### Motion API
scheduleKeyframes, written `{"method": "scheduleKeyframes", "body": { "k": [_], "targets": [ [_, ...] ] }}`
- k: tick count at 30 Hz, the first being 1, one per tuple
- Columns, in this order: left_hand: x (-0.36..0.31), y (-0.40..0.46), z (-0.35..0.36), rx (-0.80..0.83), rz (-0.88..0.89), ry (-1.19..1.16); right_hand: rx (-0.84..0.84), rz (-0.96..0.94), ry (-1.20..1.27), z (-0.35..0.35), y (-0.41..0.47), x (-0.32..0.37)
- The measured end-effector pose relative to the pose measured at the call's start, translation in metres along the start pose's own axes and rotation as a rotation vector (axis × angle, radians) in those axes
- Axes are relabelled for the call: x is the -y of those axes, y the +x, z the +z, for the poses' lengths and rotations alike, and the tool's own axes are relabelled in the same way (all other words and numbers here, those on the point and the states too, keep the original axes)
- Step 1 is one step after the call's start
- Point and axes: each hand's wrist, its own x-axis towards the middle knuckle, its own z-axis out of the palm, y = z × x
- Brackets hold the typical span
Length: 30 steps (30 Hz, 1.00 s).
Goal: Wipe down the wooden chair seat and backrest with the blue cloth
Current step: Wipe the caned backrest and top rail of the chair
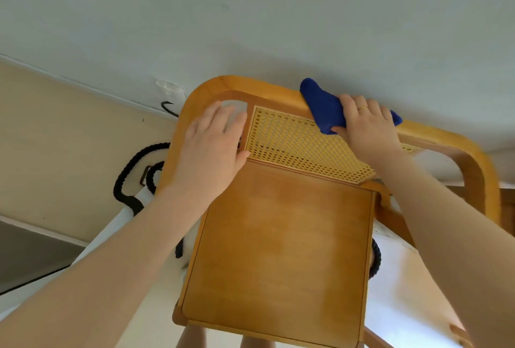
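A wooden chair stands below me with a flat seat point(281, 244) and a curved backrest frame point(223, 84) around a woven cane panel point(289, 138). The blue cloth point(323, 105) lies folded over the top rail of the backrest, right of its middle. My right hand point(365, 122) grips the cloth against that rail, a ring on one finger. My left hand point(211, 147) rests flat with fingers apart on the left side of the backrest frame, holding nothing.
A white wall point(250, 13) rises just behind the chair. A thick black braided cord point(131, 169) hangs at the chair's left over a white object. Beige floor point(55, 138) spreads to the left, and a grey surface point(25, 258) lies at the lower left.
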Motion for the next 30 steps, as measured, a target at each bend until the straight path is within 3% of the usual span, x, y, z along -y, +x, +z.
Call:
{"method": "scheduleKeyframes", "body": {
  "k": [3, 9, 15, 20, 27, 30],
  "targets": [
    [-0.039, 0.036, 0.015, -0.017, 0.147, -0.024, 0.007, 0.088, -0.009, 0.004, -0.014, -0.027],
    [-0.067, 0.098, 0.031, -0.008, 0.121, 0.128, -0.059, 0.175, -0.035, 0.013, -0.007, -0.007],
    [-0.065, 0.103, 0.034, -0.073, 0.146, 0.193, -0.119, 0.078, 0.027, 0.015, 0.01, 0.019],
    [-0.067, 0.101, 0.035, -0.104, 0.111, 0.22, -0.132, -0.082, 0.074, 0.014, 0.002, -0.016],
    [-0.072, 0.097, 0.036, -0.096, 0.054, 0.217, 0.005, 0.219, 0.026, 0.016, -0.06, -0.131],
    [-0.072, 0.096, 0.04, -0.122, 0.05, 0.21, 0.025, 0.3, -0.024, 0.022, -0.059, -0.133]
  ]
}}
